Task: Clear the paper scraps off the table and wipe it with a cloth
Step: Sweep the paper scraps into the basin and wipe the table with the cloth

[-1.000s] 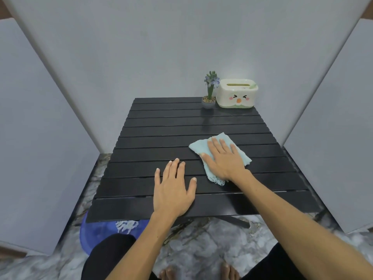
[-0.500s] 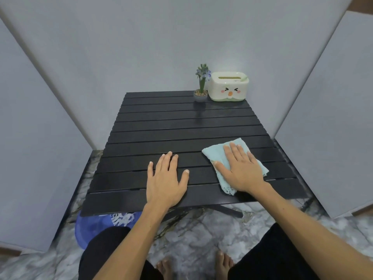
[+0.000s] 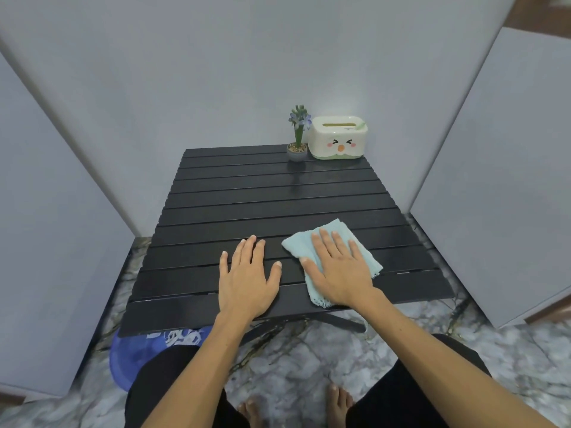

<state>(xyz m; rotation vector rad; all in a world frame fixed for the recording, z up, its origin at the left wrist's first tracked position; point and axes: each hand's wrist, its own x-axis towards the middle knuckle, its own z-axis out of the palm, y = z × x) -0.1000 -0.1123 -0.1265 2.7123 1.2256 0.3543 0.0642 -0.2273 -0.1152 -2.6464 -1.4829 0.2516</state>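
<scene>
A black slatted table (image 3: 234, 205) fills the middle of the view. A light blue cloth (image 3: 335, 233) lies flat on its near right part. My right hand (image 3: 338, 270) presses on the cloth with straight, spread fingers. Just to the left, my left hand (image 3: 247, 279) rests flat on the bare slats near the front edge, holding nothing. No paper scraps show on the tabletop. White scraps (image 3: 176, 336) lie in a blue bin (image 3: 129, 359) on the floor under the table's front left corner.
A small potted plant (image 3: 298, 134) and a white tissue box (image 3: 338, 137) with a face stand at the table's far right edge. Grey panels close in on the left, back and right. Marble floor (image 3: 309, 359), my dark-clothed legs and bare feet show below.
My right hand slid the cloth right and toward the front edge, then a little back to the left. My left hand stayed flat on the slats.
</scene>
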